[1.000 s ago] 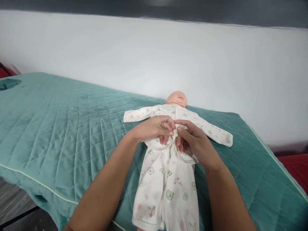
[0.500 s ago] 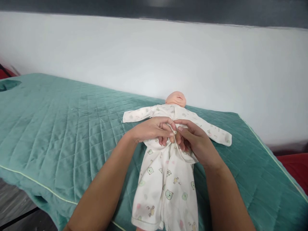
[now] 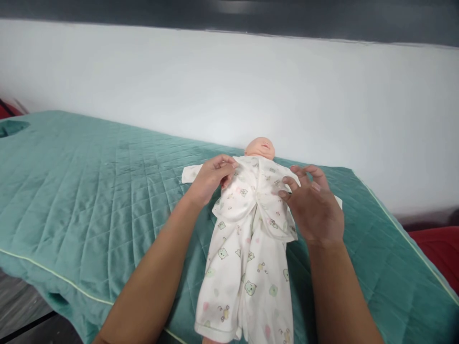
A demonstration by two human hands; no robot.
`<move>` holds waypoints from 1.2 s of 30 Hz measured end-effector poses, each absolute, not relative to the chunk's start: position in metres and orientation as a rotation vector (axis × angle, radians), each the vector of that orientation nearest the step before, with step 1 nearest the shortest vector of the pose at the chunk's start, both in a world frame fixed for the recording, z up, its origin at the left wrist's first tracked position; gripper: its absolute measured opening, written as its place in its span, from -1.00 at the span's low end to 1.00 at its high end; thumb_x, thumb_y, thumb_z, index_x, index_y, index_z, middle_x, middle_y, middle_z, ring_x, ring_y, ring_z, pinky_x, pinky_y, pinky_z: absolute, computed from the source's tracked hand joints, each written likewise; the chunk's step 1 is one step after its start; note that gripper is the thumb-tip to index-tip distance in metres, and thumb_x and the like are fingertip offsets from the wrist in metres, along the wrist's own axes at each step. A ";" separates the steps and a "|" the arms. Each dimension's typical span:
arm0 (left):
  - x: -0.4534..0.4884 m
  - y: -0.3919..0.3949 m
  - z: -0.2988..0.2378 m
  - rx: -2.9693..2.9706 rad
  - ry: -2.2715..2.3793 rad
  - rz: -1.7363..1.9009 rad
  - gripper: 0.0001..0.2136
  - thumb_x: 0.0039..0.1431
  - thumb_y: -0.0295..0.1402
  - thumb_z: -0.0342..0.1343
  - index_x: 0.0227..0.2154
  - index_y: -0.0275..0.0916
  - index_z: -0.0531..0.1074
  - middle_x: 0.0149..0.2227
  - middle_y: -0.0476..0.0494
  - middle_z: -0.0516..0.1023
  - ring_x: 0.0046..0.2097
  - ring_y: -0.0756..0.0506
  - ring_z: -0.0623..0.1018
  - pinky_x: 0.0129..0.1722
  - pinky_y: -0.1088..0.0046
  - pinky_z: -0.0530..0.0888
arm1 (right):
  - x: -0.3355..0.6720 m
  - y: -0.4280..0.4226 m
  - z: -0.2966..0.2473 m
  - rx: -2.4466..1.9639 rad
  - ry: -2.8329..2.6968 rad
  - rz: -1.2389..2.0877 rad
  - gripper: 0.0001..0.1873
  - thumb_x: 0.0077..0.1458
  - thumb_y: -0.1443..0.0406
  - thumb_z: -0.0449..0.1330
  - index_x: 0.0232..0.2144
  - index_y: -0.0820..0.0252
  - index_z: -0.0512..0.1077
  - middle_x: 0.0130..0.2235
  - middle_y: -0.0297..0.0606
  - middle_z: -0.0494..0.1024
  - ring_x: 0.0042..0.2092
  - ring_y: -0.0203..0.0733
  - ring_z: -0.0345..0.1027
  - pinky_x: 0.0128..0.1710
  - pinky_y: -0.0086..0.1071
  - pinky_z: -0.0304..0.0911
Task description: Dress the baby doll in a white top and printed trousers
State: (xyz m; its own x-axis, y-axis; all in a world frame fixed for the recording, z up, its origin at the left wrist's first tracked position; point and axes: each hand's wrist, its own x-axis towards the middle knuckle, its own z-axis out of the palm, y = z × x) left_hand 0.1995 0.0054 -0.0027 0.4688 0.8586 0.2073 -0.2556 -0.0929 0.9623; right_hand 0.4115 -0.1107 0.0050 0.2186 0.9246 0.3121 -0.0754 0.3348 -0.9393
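A baby doll (image 3: 260,147) lies face up on a green quilted table (image 3: 89,191), dressed in a white romper (image 3: 247,248) printed with small bears. My left hand (image 3: 210,179) rests on the romper's left shoulder and sleeve, fingers curled loosely against the cloth. Over the romper's right chest and sleeve hovers my right hand (image 3: 313,203), its fingers spread and nothing in it. A small button (image 3: 256,194) shows at the middle of the chest between my hands.
A white wall (image 3: 251,86) runs behind the table. The table's face hole (image 3: 12,126) is at far left. Something red (image 3: 439,248) stands beyond the table's right edge. Dark floor shows at lower left.
Both hands have let go of the button at the chest and moved apart, the left up to the left shoulder, the right out to the right with fingers spread.
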 end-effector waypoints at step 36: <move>0.169 -0.046 -0.075 2.423 1.577 0.587 -0.79 0.21 -0.49 -0.02 -0.13 -0.20 0.41 -0.03 -0.24 0.47 0.01 -0.24 0.42 -0.02 0.23 0.35 | 0.400 -0.183 -0.084 -1.806 -1.247 0.218 -0.45 0.07 0.31 0.12 0.14 0.21 0.32 0.12 -0.03 0.42 0.14 0.07 0.30 0.15 -0.04 0.22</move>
State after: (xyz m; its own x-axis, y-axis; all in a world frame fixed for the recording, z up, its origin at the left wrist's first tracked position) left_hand 0.1693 -0.0463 -0.0751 0.3553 0.9081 0.2218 0.8323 -0.4153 0.3670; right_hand 0.3998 -0.1827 -0.0844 0.4750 0.8172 0.3263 0.6578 -0.0834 -0.7486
